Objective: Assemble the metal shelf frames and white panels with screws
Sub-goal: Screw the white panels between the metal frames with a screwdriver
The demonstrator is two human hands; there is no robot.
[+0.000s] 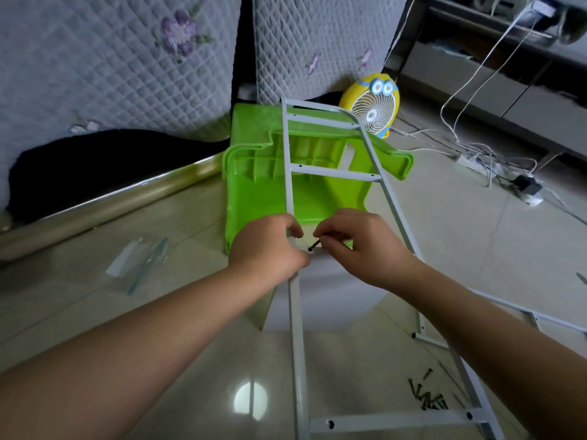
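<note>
Left hand (pixel 266 249): clamped round upright of metal frame (pixel 336 173), propped on green stool (pixel 254 198). Right hand (pixel 362 246): black screw (pixel 314 245) pinched at frame hole, white panel (pixel 336 296) beneath. Step judged: screw insertion. Next required: straight seating, then turning.

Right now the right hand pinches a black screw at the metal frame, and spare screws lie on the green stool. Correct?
No: the head view shows the spare screws on the floor, not the green stool. The right hand does pinch a black screw at the metal frame.
</note>
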